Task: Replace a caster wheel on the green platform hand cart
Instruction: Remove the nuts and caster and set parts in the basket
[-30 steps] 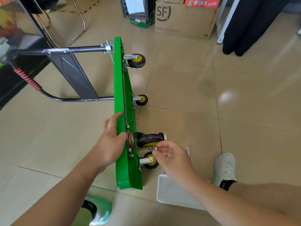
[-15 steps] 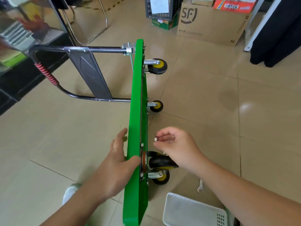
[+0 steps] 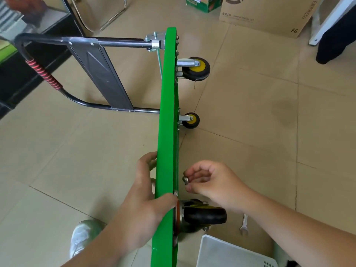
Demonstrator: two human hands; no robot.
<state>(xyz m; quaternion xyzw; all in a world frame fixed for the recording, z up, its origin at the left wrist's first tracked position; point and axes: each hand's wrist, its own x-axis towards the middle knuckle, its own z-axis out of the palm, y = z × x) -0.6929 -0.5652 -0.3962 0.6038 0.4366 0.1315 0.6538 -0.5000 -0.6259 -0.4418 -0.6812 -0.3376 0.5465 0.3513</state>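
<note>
At near corner: black caster [image 3: 205,216] sits against the underside of green cart [image 3: 166,112], orange disc between; seated but not yet fastened, my read.
Cart: stood on its long edge on the floor, underside facing right so the mounts are reachable; handle [image 3: 115,42] sticks out left.
Left hand [image 3: 146,201]: wraps the deck edge just above the caster, thumb over the rim; likely keeping the cart upright.
Right hand [image 3: 213,182]: pinches a small metal fastener [image 3: 185,180], nut or bolt, can't tell, just beside the deck.
Nearby: wrench [image 3: 244,225] on the floor right of the caster; white basket [image 3: 221,251] at the bottom edge.
In the way: right forearm crosses the caster; wheel body crowds the mount.
</note>
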